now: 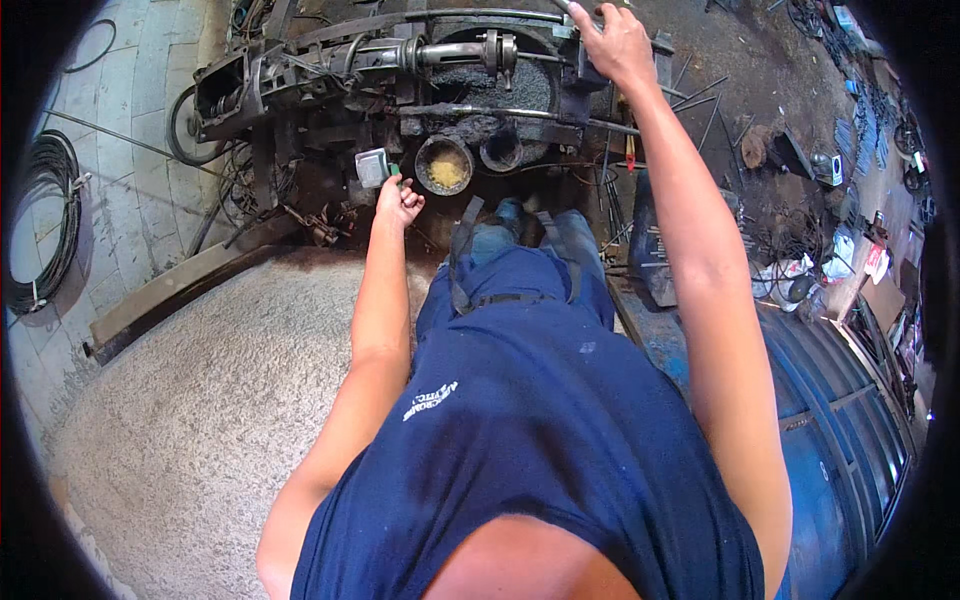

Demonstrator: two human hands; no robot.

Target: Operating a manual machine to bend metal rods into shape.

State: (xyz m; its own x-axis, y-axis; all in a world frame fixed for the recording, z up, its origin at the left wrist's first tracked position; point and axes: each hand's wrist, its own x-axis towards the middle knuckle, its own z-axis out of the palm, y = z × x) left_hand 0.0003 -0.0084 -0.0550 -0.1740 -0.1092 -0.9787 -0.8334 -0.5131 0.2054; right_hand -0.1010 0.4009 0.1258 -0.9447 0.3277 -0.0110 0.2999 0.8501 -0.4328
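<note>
At the top, right of centre, my right hand [615, 48] reaches out with its fingers curled round a thin metal rod [562, 4]. The rod runs out of the picture there. My left hand [402, 202] is closed, its thumb and fingers at a small green piece [394, 171] beside a pale square box [371, 168]; what the fingers grip is partly hidden. Just right of that hand stands a round metal pot [424, 158] with yellow material inside. A greasy machine [450, 54] with a horizontal shaft stretches across the top between and beyond both hands.
A dark round cup [501, 152] sits beside the pot. Coiled black cable [45, 220] lies on tiles at left. A large pale granular surface [220, 400] fills the lower left. At lower right is a blue ribbed metal casing [830, 430]. Rods and scraps litter the floor [720, 60].
</note>
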